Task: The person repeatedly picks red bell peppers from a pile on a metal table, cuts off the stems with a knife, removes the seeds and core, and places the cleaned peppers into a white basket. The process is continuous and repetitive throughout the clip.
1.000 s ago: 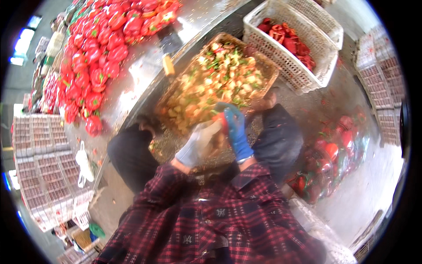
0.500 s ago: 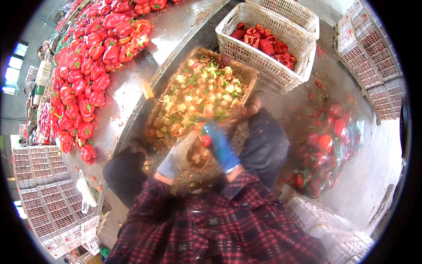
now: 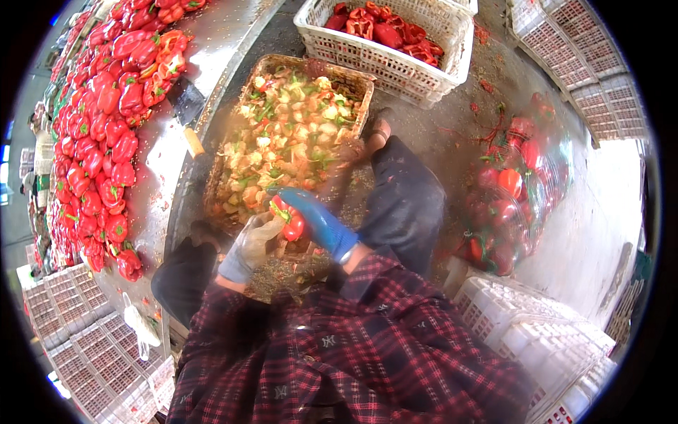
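Red pepper [image 3: 292, 227], one: between both hands, at the near end of the brown crate [image 3: 365, 106] of pepper scraps. Left hand [image 3: 252, 244], pale glove: fingers pinching the pepper's left side. Right hand [image 3: 312, 216], blue glove: curled against its right side; fingertips hidden, tool cannot be told. Handling, as judged: steady left hold, light pressure against bruising, fingers kept apart.
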A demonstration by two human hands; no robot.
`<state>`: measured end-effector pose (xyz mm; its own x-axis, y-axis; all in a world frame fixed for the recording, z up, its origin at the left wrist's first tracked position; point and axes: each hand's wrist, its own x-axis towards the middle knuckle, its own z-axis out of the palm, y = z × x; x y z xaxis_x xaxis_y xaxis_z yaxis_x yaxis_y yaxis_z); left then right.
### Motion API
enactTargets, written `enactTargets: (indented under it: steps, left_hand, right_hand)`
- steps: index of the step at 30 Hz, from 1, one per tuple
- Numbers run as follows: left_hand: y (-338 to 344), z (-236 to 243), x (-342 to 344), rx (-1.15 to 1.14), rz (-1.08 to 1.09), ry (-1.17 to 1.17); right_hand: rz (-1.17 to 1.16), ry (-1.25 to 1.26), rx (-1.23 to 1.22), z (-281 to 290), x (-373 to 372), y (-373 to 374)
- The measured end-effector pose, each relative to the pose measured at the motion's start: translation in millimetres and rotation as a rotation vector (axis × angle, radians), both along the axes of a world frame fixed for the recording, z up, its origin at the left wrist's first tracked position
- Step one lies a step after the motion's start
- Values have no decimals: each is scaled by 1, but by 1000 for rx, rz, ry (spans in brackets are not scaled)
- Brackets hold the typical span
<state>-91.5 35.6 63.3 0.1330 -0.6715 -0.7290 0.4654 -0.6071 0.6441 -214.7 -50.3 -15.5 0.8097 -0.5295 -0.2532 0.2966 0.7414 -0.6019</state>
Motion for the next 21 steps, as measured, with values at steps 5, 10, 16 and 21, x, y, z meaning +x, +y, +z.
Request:
enactTargets:
  steps: [5, 10, 16, 21]
  left_hand:
    - [-8, 3, 1, 90, -168, -162]
    - [-12, 6, -3, -10, -207, -232]
    - [-8, -18, -4, -10, -305, -416]
    - [4, -64, -10, -231, -575, -1126]
  right_hand:
    - [-168, 81, -747, -28, -2, 4]
    - [-201, 139, -623, 3, -1, 2]
    - [-63, 282, -227, -31, 9, 4]
    - [-114, 510, -362, -42, 11, 5]
